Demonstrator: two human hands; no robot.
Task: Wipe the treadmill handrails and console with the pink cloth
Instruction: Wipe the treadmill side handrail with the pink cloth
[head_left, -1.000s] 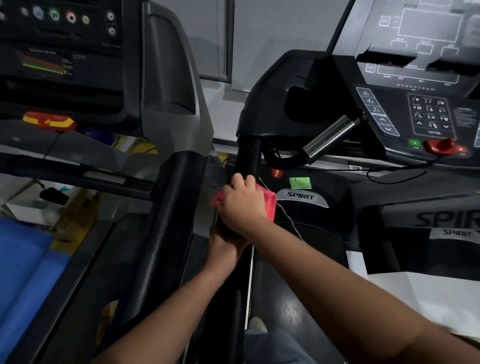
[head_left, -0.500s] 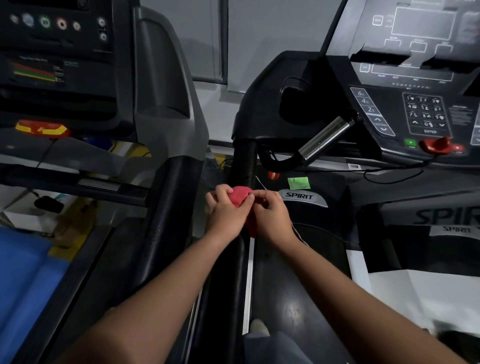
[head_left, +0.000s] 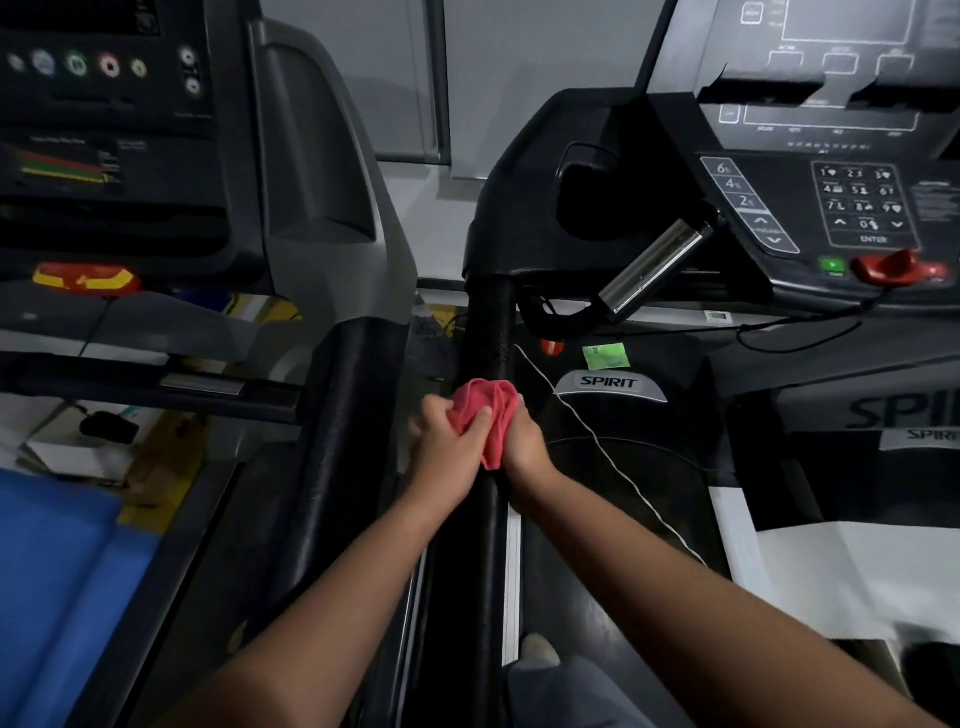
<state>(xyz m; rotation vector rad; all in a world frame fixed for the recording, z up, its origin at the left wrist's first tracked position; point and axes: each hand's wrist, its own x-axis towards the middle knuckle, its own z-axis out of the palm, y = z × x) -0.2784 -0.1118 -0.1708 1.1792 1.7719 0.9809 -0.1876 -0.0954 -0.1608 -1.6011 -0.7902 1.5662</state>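
I stand at the Spirit treadmill, and its console up to my right has not been touched from what I can see; a second treadmill stands to my left. The black handrail runs down the middle between them. A second ago my right hand alone pressed the cloth to this rail while my left held the rail below it; now both have met on it. The cloth sits bunched on top of the rail. My left hand has its grip curled into the folds, thumb on top. My right hand pinches the other side. I judge I am regathering the cloth before the next stroke. The console's dark cup pocket shows nothing I can make out.
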